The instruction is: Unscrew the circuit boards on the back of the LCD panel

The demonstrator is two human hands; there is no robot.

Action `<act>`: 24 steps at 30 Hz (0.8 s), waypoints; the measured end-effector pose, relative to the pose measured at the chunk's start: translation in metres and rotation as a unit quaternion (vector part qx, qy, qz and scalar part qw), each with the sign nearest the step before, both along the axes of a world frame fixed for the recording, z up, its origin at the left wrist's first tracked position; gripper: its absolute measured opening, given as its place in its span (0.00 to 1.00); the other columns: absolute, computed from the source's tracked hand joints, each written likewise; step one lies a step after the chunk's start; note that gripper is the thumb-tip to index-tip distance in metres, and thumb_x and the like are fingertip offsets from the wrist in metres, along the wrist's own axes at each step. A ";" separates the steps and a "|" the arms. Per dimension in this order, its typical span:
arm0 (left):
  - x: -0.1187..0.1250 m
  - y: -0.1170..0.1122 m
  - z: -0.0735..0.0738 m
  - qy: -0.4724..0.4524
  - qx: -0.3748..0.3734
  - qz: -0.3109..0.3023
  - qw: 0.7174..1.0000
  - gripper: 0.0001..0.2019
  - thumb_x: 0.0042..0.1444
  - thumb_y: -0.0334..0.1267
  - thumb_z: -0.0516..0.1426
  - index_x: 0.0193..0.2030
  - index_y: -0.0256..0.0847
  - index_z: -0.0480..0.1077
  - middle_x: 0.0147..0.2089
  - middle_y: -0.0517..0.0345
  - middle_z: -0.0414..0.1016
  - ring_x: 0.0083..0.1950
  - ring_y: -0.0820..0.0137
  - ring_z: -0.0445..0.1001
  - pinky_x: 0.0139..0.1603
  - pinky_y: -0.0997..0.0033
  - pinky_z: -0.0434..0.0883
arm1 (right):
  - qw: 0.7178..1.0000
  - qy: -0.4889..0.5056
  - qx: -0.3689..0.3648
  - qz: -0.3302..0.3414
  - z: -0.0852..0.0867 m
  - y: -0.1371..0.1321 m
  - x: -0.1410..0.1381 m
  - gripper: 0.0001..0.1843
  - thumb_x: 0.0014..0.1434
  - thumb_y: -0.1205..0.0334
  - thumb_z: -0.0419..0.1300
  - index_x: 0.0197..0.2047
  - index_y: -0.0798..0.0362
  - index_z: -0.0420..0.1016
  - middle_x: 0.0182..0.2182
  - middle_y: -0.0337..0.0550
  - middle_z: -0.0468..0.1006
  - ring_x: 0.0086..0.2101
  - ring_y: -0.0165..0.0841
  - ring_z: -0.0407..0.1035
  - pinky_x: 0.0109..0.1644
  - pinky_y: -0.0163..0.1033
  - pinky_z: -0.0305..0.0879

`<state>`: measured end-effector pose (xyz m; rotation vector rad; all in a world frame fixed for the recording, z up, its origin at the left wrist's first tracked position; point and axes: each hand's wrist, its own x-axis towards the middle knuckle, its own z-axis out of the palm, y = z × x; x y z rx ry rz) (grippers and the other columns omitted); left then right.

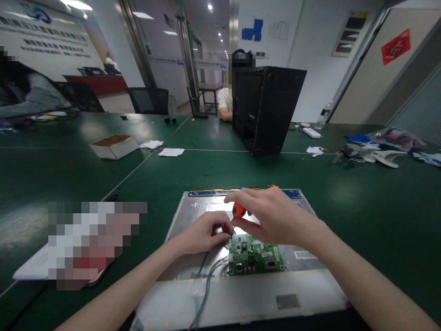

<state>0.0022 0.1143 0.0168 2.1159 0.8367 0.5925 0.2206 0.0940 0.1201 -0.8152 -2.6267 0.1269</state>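
Observation:
A screwdriver (239, 210) with an orange and black handle stands nearly upright in my right hand (272, 214), its handle between thumb and fingers. Its thin shaft points down to the upper left corner of a green circuit board (253, 259). At that corner my left hand (208, 232) is closed in a pinch beside the screwdriver's tip; what the fingertips hold, if anything, is too small to make out. The board lies on the silver metal back of a display panel (299, 239). Grey cables (208, 287) run from the board's left side toward me.
A black computer case (272, 110) stands at the far side of the green table (144, 184), with a person seated behind it. An open cardboard box (115, 147) is at the left. Plastic bags and loose parts (365, 151) lie at the right. Another person sits far left.

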 end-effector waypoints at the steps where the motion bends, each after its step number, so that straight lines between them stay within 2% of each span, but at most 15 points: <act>1: 0.000 0.000 0.000 -0.003 0.000 -0.002 1.000 0.03 0.54 0.30 0.59 0.35 0.40 0.73 0.35 0.59 0.78 0.37 0.67 0.74 0.41 0.67 0.71 | 1.000 -0.002 0.000 -0.001 0.000 0.000 0.000 0.14 0.67 0.62 0.57 0.55 0.56 0.67 0.40 0.44 0.79 0.33 0.32 0.73 0.30 0.35 0.55; 6: 0.001 0.001 0.001 -0.004 -0.008 -0.001 1.000 0.02 0.54 0.31 0.60 0.35 0.40 0.73 0.35 0.59 0.77 0.36 0.67 0.73 0.40 0.67 0.71 | 1.000 -0.008 -0.005 -0.005 0.000 0.000 0.001 0.16 0.67 0.60 0.57 0.55 0.56 0.66 0.42 0.44 0.79 0.35 0.33 0.73 0.31 0.35 0.55; 13: 0.000 0.001 0.000 0.001 -0.008 -0.004 1.000 0.03 0.54 0.31 0.60 0.36 0.39 0.74 0.36 0.58 0.78 0.38 0.66 0.74 0.41 0.67 0.71 | 0.999 -0.017 -0.028 0.006 0.005 -0.003 0.002 0.20 0.62 0.66 0.56 0.58 0.57 0.65 0.44 0.45 0.78 0.34 0.32 0.70 0.31 0.36 0.56; 18: 0.000 0.002 -0.001 0.002 -0.010 0.000 1.000 0.04 0.55 0.31 0.60 0.37 0.40 0.75 0.37 0.58 0.78 0.38 0.66 0.74 0.42 0.67 0.71 | 1.000 -0.009 -0.020 -0.005 0.003 -0.002 0.001 0.20 0.62 0.67 0.56 0.57 0.57 0.65 0.42 0.46 0.79 0.36 0.35 0.73 0.31 0.37 0.57; 24: 0.001 0.002 -0.001 -0.002 -0.019 -0.003 1.000 0.04 0.54 0.31 0.60 0.37 0.39 0.75 0.37 0.57 0.79 0.39 0.66 0.75 0.42 0.66 0.71 | 1.000 -0.005 -0.014 -0.007 0.002 -0.003 0.001 0.18 0.63 0.67 0.56 0.57 0.57 0.66 0.40 0.44 0.79 0.34 0.33 0.72 0.30 0.36 0.55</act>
